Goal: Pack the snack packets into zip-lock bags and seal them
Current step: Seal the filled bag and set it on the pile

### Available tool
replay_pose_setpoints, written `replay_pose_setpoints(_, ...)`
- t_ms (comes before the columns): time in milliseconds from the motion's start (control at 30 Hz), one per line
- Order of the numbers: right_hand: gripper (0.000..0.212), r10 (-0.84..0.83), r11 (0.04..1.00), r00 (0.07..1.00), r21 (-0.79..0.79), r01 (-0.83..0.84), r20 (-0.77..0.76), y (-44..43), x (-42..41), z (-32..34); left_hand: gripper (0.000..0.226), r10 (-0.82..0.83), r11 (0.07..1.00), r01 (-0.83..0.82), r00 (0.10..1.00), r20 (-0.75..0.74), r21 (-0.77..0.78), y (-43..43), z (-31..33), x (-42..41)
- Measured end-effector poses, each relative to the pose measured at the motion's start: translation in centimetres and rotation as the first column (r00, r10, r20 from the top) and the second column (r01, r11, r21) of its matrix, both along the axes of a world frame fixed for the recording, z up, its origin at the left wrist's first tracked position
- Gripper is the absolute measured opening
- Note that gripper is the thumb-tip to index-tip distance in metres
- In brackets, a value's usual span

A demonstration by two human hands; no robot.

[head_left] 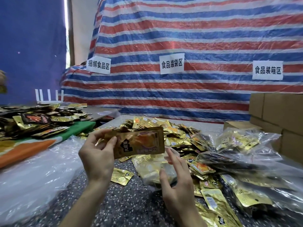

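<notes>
Care at the bag's mouth matters most in this step. The left hand (98, 154) grips a gold snack packet (141, 141), thumb over its front and fingers curled behind, and holds it up above the table (127, 202). There may be more packets stacked behind it; I cannot tell. Below it lies a clear zip-lock bag (152, 169) that already seems to hold some gold packets. The right hand (177, 182) hangs over it with fingers spread and nearly straight, clamped on nothing, its fingertips at or just beside the bag's upper edge.

I judge the good move is for the right hand to pinch one lip and lift it so the mouth gapes. The left hand can then slide the packet in flat, short end first, keeping foil corners clear of the zip track.

A heap of loose packets (164, 128) crowds the bag from behind and the right. One stray packet (121, 176) lies just left of it. Filled clear bags (237, 145) sit to the right, in front of cardboard boxes (278, 112). Slack plastic sheeting (32, 169) lies to the left. A striped tarpaulin (180, 38) with paper labels hangs behind.
</notes>
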State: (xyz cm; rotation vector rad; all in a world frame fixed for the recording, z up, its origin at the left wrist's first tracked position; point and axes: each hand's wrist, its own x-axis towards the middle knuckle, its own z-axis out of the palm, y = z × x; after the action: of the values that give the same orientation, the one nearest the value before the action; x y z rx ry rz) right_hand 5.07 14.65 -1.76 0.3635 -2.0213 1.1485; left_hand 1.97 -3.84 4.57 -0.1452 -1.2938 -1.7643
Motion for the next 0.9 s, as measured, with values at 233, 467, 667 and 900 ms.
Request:
replay_pose_setpoints(233,0.064,-0.015,1.000,1.000,-0.025,0.014,-0.024,0.0,0.1,0.1,0.036,0.182,0.889,-0.217,0.976,-0.122,-0.403,0.2,1.4,1.0)
replay_pose_setpoints(467,0.056,0.051,0.999,0.994,-0.012,-0.052,-0.095,-0.1,0.1,0.6,0.019,0.070,0.583,-0.350,0.921,-0.383,-0.734,3.3,0.6,1.2)
replay_pose_setpoints(667,0.054,0.048,0.996,0.990,-0.062,-0.057,-0.133,0.6,-0.1,0.4,0.017,-0.219,0.533,-0.039,0.958,-0.183,-0.845,5.6,-1.4,-0.2)
replay_pose_setpoints(900,0.055,0.023,0.991,0.995,-0.132,-0.036,-0.093,1.1,-0.6,0.3,0.047,-0.040,0.464,0.123,0.992,0.117,-0.878,3.7,-5.6,-0.4)
